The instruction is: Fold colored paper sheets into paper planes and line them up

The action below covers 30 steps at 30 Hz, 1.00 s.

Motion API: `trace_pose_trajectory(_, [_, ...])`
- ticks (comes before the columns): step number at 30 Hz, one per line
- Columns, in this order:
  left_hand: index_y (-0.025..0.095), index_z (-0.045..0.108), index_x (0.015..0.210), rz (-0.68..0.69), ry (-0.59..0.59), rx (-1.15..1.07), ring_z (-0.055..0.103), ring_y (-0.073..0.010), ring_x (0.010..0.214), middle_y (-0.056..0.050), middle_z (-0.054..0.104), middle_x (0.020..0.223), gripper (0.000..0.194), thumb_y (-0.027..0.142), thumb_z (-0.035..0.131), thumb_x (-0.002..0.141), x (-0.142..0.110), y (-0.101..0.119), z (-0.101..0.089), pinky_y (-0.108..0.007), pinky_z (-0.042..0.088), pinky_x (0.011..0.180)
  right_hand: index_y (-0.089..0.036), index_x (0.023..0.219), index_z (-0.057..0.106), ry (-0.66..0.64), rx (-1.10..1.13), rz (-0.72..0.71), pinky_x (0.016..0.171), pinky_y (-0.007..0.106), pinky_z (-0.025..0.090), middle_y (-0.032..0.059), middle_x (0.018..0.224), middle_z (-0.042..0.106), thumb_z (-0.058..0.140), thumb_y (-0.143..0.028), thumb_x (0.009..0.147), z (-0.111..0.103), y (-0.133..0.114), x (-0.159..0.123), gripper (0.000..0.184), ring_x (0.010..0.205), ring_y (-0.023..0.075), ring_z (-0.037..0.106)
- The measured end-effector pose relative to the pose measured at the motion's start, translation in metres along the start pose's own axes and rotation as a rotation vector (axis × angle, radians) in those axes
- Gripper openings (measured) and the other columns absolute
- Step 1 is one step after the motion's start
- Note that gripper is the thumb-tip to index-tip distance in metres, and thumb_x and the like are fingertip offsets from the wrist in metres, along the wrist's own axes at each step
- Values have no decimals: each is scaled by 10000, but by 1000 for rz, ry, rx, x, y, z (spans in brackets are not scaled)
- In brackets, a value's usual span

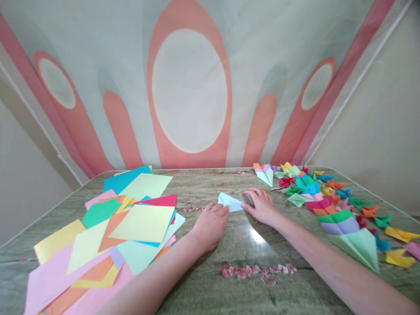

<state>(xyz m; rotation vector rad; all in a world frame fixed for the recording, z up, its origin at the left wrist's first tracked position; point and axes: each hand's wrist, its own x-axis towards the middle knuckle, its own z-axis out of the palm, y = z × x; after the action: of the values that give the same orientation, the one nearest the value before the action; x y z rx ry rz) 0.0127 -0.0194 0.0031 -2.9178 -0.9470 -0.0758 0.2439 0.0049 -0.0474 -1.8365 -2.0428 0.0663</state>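
A small light blue sheet of paper (pixel 231 202), folded into a roughly triangular shape, lies on the table between my hands. My left hand (pixel 212 222) is closed at its left end, with bent fingers pressing on the paper's edge; its thumb is hidden. At the opposite end, my right hand (pixel 261 206) has its thumb and a finger curled at the paper's right corner, and that corner is partly covered by the fingertips.
Loose coloured paper sheets (pixel 142 223) are spread in an overlapping pile on the left. Along the right lie several folded paper pieces (pixel 313 188), with a nested stack of paper planes (pixel 356 245) near my right forearm. A patterned backdrop (pixel 190 92) rises behind the wood-look table (pixel 203 271).
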Motion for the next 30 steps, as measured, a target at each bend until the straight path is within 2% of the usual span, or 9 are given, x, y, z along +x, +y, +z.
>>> trace_pose_trajectory(4, [134, 469, 1234, -11, -2, -15, 386, -247, 1204, -88, 486, 1300, 465, 157, 450, 769, 0, -2, -1, -397, 247, 1035, -215, 1153, 530, 85, 17, -16, 928, 460, 312, 104, 1224, 479, 586, -414, 761, -3, 2, 0, 443, 1141, 276, 403])
trace_pose_trajectory(7, [144, 493, 1199, -33, 14, -30, 363, -253, 1217, -86, 502, 1260, 434, 147, 453, 767, -1, -1, -4, -396, 256, 1035, -217, 1082, 582, 185, 70, -132, 932, 438, 323, 83, 1195, 512, 548, -297, 815, -10, -10, -5, 281, 1142, 258, 393])
trace_pose_trajectory(8, [146, 496, 1194, -43, 25, -33, 349, -256, 1226, -90, 502, 1248, 431, 141, 455, 764, -1, -1, -4, -400, 257, 1036, -222, 1059, 602, 181, 95, -196, 927, 416, 333, 72, 1169, 534, 496, -241, 851, -12, -16, -8, 234, 1114, 238, 412])
trace_pose_trajectory(10, [152, 493, 1196, -66, 48, -34, 321, -262, 1244, -100, 492, 1234, 425, 131, 444, 775, -2, 1, -3, -412, 257, 1038, -233, 1037, 629, 109, 127, -342, 887, 366, 366, 56, 1090, 580, 417, -148, 884, -16, -30, -15, 274, 1029, 203, 456])
trace_pose_trajectory(13, [159, 477, 1214, -95, 69, -33, 296, -268, 1259, -112, 476, 1228, 428, 127, 430, 790, -4, 2, -1, -428, 248, 1043, -222, 1047, 636, 22, 88, -451, 846, 351, 377, 58, 1040, 599, 421, -137, 891, -17, -47, -24, 279, 973, 204, 459])
trace_pose_trajectory(20, [163, 458, 1241, -80, 49, -29, 272, -257, 1282, -108, 476, 1240, 462, 129, 450, 780, -8, 0, -2, -421, 235, 1053, -224, 1063, 633, -79, -27, -446, 807, 353, 338, 59, 1027, 597, 444, -82, 863, -19, -56, -27, 310, 959, 202, 465])
trace_pose_trajectory(26, [116, 552, 1140, -65, 24, 101, 289, -272, 1282, -136, 520, 1227, 326, 172, 428, 844, -10, 2, -12, -446, 183, 1068, -212, 1013, 647, -41, -126, -510, 816, 384, 316, 78, 976, 618, 435, -191, 913, -22, -63, -24, 235, 998, 235, 460])
trace_pose_trajectory(30, [128, 497, 1189, -103, 52, 105, 401, -238, 1213, -137, 556, 1182, 338, 147, 421, 860, -8, -3, -7, -427, 268, 1024, -183, 1018, 639, -25, -170, -531, 817, 387, 320, 88, 1003, 619, 437, -176, 910, -20, -64, -26, 229, 1024, 246, 455])
